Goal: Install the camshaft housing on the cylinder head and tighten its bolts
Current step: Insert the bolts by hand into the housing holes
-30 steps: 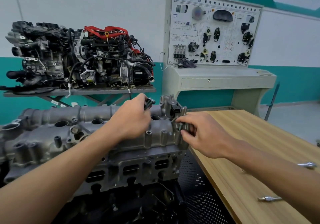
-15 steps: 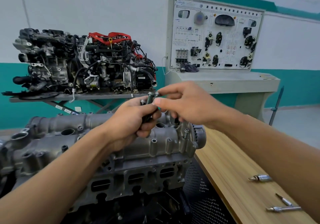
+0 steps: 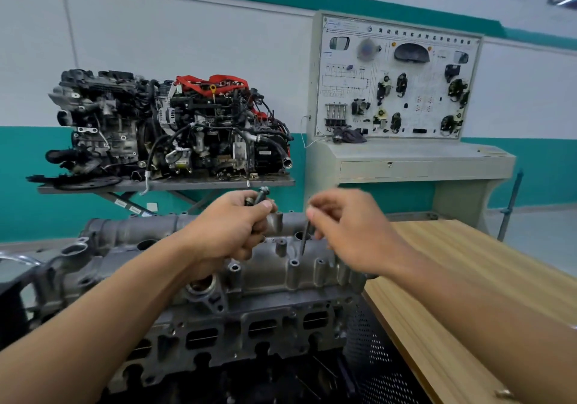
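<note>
camshaft housing (image 3: pixel 315 267) was seated on the cylinder head (image 3: pixel 249 325), directly beneath both hands. the right hand (image 3: pixel 346 232) pinched one bolt (image 3: pixel 304 241) by its top, the shank hanging over an empty bolt hole (image 3: pixel 294 262) just below it. the left hand (image 3: pixel 231 228) gripped a bundle of spare bolts (image 3: pixel 260 196), heads upward. the housing appeared placed; bolts were judged to be at the hand-starting stage, several bosses (image 3: pixel 234 267) looked empty, and tightening seemed not yet begun. a wooden table (image 3: pixel 452 278) lay right of the right hand.

Blurred bolt (image 3: pixel 304 238) below right hand (image 3: pixel 352 232)
</note>
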### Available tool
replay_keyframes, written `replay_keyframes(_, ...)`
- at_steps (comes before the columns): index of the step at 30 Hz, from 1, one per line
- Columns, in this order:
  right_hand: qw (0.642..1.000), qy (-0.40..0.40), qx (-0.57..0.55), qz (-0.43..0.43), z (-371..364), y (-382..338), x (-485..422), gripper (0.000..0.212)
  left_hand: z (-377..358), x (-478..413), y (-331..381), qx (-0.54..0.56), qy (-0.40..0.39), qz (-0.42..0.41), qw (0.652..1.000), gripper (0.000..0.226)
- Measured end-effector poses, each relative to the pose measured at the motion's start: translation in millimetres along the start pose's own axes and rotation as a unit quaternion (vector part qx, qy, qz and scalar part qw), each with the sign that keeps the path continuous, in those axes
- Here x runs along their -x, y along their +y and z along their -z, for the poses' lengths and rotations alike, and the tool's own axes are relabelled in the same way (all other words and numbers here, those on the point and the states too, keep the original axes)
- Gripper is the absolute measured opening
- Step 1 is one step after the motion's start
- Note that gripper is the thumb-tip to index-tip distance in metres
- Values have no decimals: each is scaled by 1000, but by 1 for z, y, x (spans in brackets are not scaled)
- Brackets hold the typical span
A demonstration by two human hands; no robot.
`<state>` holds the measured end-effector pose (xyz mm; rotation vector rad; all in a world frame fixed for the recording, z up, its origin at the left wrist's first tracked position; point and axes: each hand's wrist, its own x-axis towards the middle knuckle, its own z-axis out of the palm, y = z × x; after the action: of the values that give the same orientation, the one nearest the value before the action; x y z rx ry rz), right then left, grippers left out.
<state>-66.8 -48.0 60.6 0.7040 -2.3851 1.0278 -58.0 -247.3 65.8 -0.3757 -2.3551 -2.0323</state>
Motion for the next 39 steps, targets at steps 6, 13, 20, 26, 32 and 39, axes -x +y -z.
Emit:
replay_keyframes(6, 998, 35, 2, 59, -20, 8, 7, 13, 6, 0, 1, -79, 36, 3, 996, 17)
replay_keyframes(13, 986, -5, 78, 148, -28, 13, 9, 10, 2, -2, -2, -111, 53, -9, 992, 16)
replay_keyframes(20, 933, -143, 282, 170, -14, 12, 9, 24, 0, -2, -6, -134, 30, 0, 991, 19)
replay_keyframes(26, 873, -284, 378, 123, -8, -9, -13, 40, 1, -1, -6, -142, 30, 22, 989, 19)
replay_keyframes(32, 868, -288, 391, 110, 12, -23, -22, 14, 2, 0, -5, -134, 32, 23, 990, 19)
replay_keyframes(39, 843, -307, 437, 67, 15, -25, -16, 12, 5, 0, -4, -47, 8, 24, 999, 15)
